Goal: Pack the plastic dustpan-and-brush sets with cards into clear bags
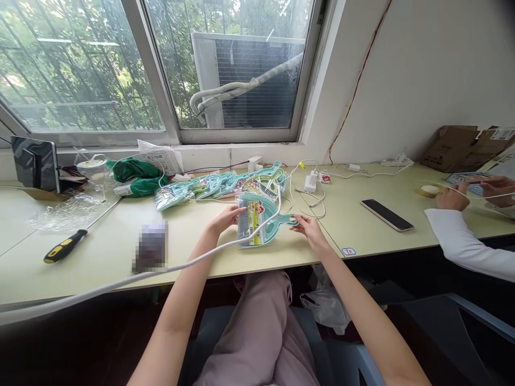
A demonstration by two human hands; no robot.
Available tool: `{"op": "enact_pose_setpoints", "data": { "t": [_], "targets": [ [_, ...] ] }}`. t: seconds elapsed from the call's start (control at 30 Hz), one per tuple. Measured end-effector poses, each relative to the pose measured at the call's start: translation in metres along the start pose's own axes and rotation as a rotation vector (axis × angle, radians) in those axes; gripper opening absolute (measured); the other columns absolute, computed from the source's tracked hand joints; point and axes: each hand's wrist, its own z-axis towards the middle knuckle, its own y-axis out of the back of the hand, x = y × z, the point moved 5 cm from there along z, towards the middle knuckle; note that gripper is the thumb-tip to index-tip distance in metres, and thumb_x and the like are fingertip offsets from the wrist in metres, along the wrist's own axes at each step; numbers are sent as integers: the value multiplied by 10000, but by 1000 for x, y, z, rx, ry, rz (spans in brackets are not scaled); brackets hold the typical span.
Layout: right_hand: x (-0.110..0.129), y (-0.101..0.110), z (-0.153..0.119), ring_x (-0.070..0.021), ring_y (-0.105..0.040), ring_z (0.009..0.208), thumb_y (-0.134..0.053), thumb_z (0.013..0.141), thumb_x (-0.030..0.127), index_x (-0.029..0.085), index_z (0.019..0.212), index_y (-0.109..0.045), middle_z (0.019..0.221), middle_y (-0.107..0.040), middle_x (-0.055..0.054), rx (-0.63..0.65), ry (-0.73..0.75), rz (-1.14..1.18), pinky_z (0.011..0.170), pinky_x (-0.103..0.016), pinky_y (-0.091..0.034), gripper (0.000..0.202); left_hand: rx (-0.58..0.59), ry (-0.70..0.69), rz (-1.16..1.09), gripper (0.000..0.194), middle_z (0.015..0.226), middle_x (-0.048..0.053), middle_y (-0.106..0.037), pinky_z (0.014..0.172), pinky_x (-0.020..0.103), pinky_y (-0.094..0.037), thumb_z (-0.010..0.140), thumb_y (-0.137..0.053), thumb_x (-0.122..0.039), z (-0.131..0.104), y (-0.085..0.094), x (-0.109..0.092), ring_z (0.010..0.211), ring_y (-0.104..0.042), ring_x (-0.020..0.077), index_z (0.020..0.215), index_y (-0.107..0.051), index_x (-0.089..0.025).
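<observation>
- Mint-green plastic dustpan (254, 214), wide end to the left and handle to the right, is held over the front part of the surface (346, 214); whether its underside touches down is hard to tell
- Left hand (227, 219) grips the wide edge, thumb on the near face, while the right hand (309, 230) pinches the handle's tip; holding both ends probably keeps it steady with its printed label facing the wearer
- Similar packaged pieces (217, 185) lie heaped just behind, towards the window, which seems to leave the front strip free for handling
- A white cable (173, 267) sweeps across the view and over the dustpan, hiding part of it; it may well hang close to the camera
- To the left lie a screwdriver (66, 245), crumpled clear plastic (64, 214), a green bundle (137, 174) and a pixelated object
- To the right, a white charger (310, 182) with loose leads, then a dark-faced phone (387, 215); farther off, another person's hand (453, 198), well apart
</observation>
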Motion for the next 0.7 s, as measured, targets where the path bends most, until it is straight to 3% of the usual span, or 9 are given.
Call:
{"op": "enact_pose_setpoints", "data": {
  "t": [0.13,0.23,0.33,0.57,0.7],
  "targets": [
    [4,12,5,-113,-624,495,-755,700,407,147,796,-695,628,-670,-16,-166,47,73,530,-222,-539,284,97,42,38,400,876,78,-665,623,272,-549,766,-697,-461,-4,-7,-1,640,-648,139,993,-620,-140],
    [14,18,8,-102,-576,446,-772,660,430,155,742,-685,541,-611,11,-226,95,81,446,-207,-480,300,65,31,98,452,951,101,-666,681,305,-565,778,-675,-490,-7,-7,-7,715,-683,183,1082,-603,-163],
    [42,17,7,-90,-541,422,-776,633,465,161,692,-671,561,-615,5,-253,223,36,410,-211,-439,327,39,-17,151,488,1055,123,-662,723,302,-563,770,-686,-478,-9,-10,-11,805,-693,202,1146,-584,-185],
    [136,-24,-17,-70,-479,373,-730,662,528,161,715,-706,603,-635,-10,-223,513,-238,358,-212,-363,371,290,-17,181,528,1011,137,-680,761,336,-548,742,-721,-425,-13,-42,-5,863,-692,237,1182,-583,-169],
    [158,-50,-30,-71,-467,375,-715,686,513,161,757,-736,591,-644,-14,-173,597,-388,356,-209,-358,359,416,-71,222,460,1004,112,-690,778,322,-524,705,-747,-382,-12,-53,-4,909,-668,244,1110,-654,-183]
  ]
}}
